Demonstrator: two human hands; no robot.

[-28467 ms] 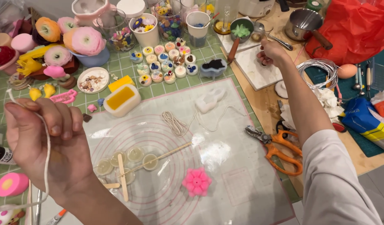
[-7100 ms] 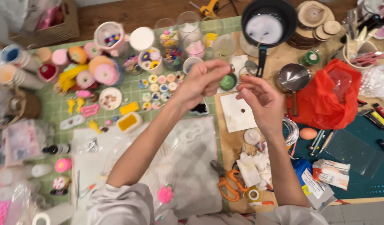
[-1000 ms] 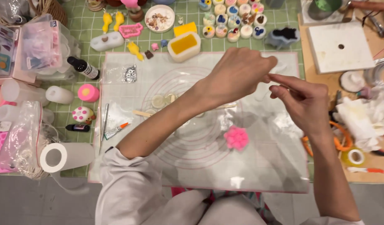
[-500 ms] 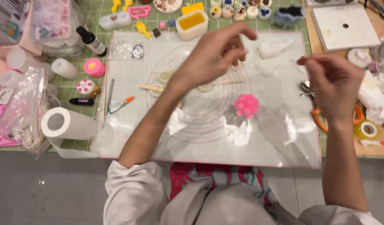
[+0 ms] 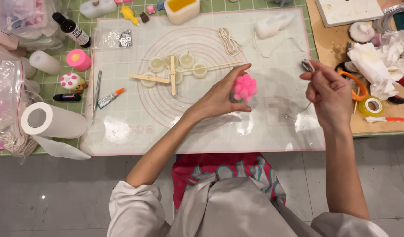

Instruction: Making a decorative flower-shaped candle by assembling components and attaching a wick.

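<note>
Near the middle of the head view, on the translucent silicone mat (image 5: pixel 123 131) with its pink rings, the left hand (image 5: pixel 219 98) cups a bright pink flower-shaped candle (image 5: pixel 244 87), thumb and fingers curled round its underside so that it sits just above the mat. At about three o'clock from the flower, a little apart from it, the right hand (image 5: pixel 327 90) is pinched shut, thumb against fingertips, on a thin pale wick (image 5: pixel 303 108) that trails down toward the mat and seems to end in a small metal tab; the tab is too small to be sure of. Up at eleven o'clock from the flower lie several small round clear moulds (image 5: pixel 157 64) with wooden sticks (image 5: pixel 172 74) laid across them, and at twelve o'clock a coil of white cord (image 5: pixel 229 41) beside a whitish mould (image 5: pixel 273 25). Out at nine o'clock sit a paper roll (image 5: pixel 50 120), a small glue tube (image 5: pixel 110 98) and a dark dropper bottle (image 5: pixel 71 30); at two o'clock orange-handled scissors (image 5: pixel 351 81) rest on the wooden part of the surface (image 5: pixel 331 44), with a tape roll (image 5: pixel 372 105) close by. The step in hand looks like fitting a wick to the flower. The next move would probably call for bringing both hands together and steering the limp wick end squarely to the flower's centre, with the left hand holding the flower steady.
</note>
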